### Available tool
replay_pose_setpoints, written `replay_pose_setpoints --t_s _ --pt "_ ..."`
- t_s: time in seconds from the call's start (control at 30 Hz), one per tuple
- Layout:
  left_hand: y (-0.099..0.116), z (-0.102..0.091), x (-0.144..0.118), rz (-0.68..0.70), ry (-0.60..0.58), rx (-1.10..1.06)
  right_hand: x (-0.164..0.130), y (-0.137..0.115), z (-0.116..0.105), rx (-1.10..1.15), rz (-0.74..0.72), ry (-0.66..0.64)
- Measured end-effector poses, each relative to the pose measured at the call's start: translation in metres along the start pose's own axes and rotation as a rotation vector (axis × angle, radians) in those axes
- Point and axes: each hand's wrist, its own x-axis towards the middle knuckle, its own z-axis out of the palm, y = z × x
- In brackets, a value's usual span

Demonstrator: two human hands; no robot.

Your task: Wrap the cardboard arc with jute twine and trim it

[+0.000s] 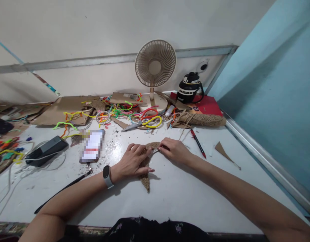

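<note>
A curved, pointed cardboard shape wrapped in jute twine (146, 178) lies flat on the white table (185, 195). My left hand (133, 161), with a watch on the wrist, presses down on its middle. My right hand (174, 150) pinches the twine at the shape's upper end. A strand of twine (183, 131) runs from there back to a jute spool (201, 119) at the rear right.
Scissors with yellow and red handles (142, 124), coloured pipe cleaners (119, 110), cardboard pieces (61, 109), a small fan (155, 67) and a black bottle (189, 88) crowd the back. A phone (92, 146) and power bank (47, 150) lie left; a red pen (198, 142) and cardboard scrap (222, 150) lie right.
</note>
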Motion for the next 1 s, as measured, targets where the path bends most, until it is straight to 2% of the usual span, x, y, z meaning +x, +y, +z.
replay_pose_setpoints --t_s 0.4,0.63,1.0 --pt "-0.002 0.001 0.004 -0.005 -0.008 0.013 -0.001 -0.002 0.001 -0.045 -0.024 0.039" --pt "0.0 -0.002 0.007 -0.011 -0.053 0.03 -0.001 0.0 0.004 -0.095 -0.056 0.062" --pt "-0.012 0.003 0.008 0.001 -0.045 -0.022 -0.003 -0.001 0.004 -0.129 -0.084 0.09"
